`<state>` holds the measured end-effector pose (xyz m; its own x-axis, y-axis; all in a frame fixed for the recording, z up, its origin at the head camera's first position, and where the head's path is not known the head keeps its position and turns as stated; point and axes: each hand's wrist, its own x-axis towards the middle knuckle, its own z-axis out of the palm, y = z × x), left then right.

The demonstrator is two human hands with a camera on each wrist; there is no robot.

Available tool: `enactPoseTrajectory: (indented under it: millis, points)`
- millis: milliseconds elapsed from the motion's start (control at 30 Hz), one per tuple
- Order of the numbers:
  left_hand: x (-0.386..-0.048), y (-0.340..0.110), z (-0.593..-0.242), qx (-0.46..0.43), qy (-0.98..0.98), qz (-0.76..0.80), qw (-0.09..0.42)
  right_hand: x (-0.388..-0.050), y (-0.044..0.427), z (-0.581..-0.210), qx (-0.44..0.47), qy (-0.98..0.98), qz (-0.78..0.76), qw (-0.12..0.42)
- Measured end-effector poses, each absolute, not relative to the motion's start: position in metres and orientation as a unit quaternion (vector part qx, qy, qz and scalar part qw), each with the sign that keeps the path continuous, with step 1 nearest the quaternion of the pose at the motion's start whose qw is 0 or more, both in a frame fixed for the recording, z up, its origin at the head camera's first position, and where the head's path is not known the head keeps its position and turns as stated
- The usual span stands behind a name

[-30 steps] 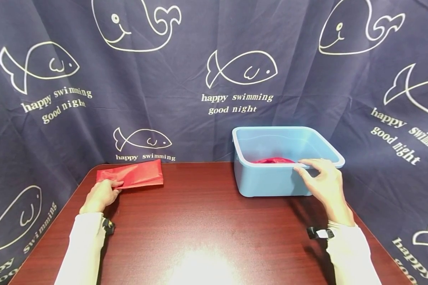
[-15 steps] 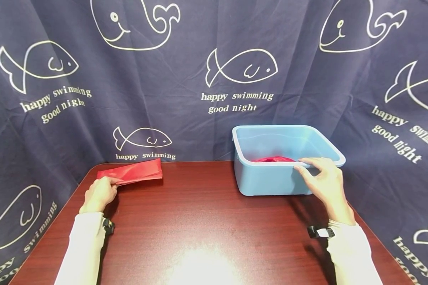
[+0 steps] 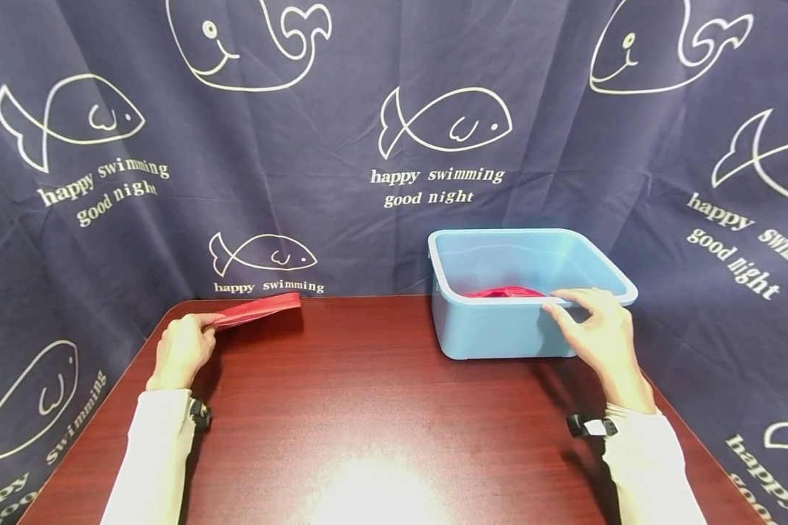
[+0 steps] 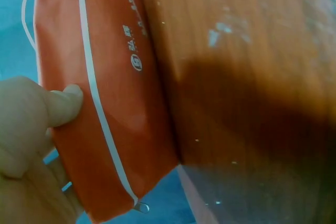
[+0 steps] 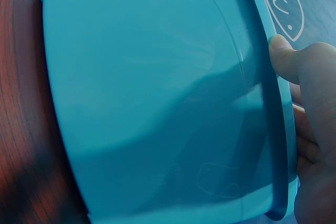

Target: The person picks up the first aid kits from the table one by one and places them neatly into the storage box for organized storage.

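Note:
At the table's far left, my left hand (image 3: 184, 351) pinches a flat red zipper pouch (image 3: 259, 310) by its edge. The pouch is tilted up nearly edge-on in the head view. In the left wrist view, the thumb presses the face of the pouch (image 4: 121, 93), beside a white zipper line with a small metal pull and printed white lettering. My right hand (image 3: 600, 335) grips the front rim of a light blue plastic bin (image 3: 499, 332), thumb outside and fingers over the edge. Inside the bin lies a red item (image 3: 507, 292), mostly hidden by the front wall.
The reddish-brown wooden table (image 3: 368, 394) has a bright glare near its front. A dark blue curtain (image 3: 341, 211) with white fish and whale drawings hangs close behind and at both sides. The bin stands at the back right.
My left hand has raised the near edge of the red zipper pouch, turning it from lying nearly flat to nearly edge-on. My right hand and the bin stay in place.

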<state>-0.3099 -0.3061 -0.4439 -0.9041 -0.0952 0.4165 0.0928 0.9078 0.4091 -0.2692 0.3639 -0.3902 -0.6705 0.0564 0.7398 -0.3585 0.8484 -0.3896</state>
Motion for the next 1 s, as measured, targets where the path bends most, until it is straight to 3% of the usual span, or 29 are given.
enactPoseTrajectory:
  millis: [367,1000]
  points:
    - [-0.310,-0.294,-0.430,-0.044,-0.926,-0.229,0.296,-0.269,0.365,-0.391,0.093,-0.872,0.265,0.401]
    - [-0.296,-0.258,-0.390,-0.042,-0.918,-0.248,0.307,-0.269,0.364,-0.391,0.091,-0.871,0.268,0.402]
